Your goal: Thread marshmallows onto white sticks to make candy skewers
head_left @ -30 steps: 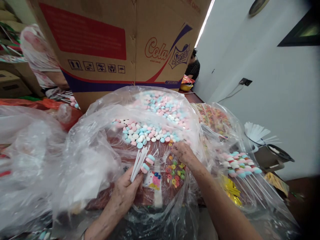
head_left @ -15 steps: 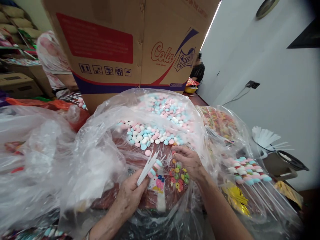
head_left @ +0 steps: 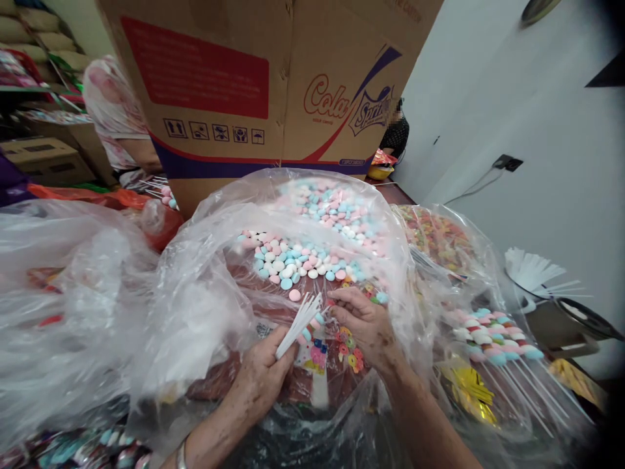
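Observation:
My left hand (head_left: 266,368) is closed around a bundle of thin white sticks (head_left: 299,326), their tips pointing up and to the right. Just beyond that hand, pink and blue candies (head_left: 312,327) show, partly hidden by the sticks. My right hand (head_left: 364,322) has its thumb and fingers pinched by the stick tips. A small reddish bit shows at its fingertips, too small to name. Colourful gummy rings (head_left: 350,352) lie under and beside this hand. Past both hands, pink, blue and white round candies (head_left: 293,260) spill from a clear plastic bag (head_left: 195,228).
A large cardboard box (head_left: 273,85) stands behind the candy bag. On the right lie finished-looking candy skewers (head_left: 498,335), a gold tie bundle (head_left: 471,391) and a container of white sticks (head_left: 532,270). Crumpled plastic (head_left: 83,280) covers the left. A person (head_left: 117,117) is beyond it.
My right hand has come closer to the stick tips and covers more of the gummy rings. The whole view has shifted slightly, and my left hand still grips the sticks.

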The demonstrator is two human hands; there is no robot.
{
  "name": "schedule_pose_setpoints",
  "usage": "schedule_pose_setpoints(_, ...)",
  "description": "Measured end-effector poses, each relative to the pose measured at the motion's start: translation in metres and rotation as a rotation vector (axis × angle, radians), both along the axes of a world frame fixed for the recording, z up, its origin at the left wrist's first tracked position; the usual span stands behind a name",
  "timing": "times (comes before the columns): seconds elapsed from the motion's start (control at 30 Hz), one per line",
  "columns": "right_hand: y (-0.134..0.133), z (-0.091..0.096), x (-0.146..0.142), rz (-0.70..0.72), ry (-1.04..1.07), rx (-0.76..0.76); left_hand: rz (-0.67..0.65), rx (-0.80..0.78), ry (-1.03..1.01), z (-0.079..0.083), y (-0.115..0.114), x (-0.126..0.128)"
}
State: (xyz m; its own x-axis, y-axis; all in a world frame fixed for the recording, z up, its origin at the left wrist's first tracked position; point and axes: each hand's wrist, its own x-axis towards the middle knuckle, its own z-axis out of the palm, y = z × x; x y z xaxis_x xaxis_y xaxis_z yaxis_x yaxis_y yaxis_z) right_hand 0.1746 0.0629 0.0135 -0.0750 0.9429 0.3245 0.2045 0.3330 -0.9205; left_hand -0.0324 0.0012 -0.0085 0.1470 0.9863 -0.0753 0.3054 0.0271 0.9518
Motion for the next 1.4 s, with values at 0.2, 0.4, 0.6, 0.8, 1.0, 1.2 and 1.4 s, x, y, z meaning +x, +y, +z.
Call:
schedule_pose_setpoints(0.2,-0.011,0.006,-0.001,-0.037,-0.238,0.219,0.006,-0.024,-0.020,0.001,0.000,0.000)
schedule_pose_setpoints(0.4,-0.016,-0.008,-0.015,-0.256,-0.274,0.272,-0.001,-0.014,-0.036,-0.005,0.002,-0.001)
schedule_pose_setpoints(0.6,-0.018,-0.015,-0.021,-0.212,-0.320,0.309,0.023,-0.021,-0.029,0.001,0.001,0.000)
schedule_pose_setpoints(0.8,-0.023,-0.018,-0.023,-0.194,-0.410,0.370,0.028,0.008,-0.039,-0.003,0.003,-0.001)
schedule_pose_setpoints(1.0,-0.023,-0.016,-0.021,-0.120,-0.480,0.472,0.038,0.004,-0.026,-0.004,0.002,-0.001)
schedule_pose_setpoints(1.2,-0.023,-0.011,-0.024,-0.074,-0.340,0.341,0.027,-0.012,-0.063,-0.005,0.002,-0.001)
schedule_pose_setpoints(1.4,-0.023,-0.017,-0.030,-0.169,-0.025,0.049,0.034,-0.008,-0.082,-0.006,0.002,-0.001)
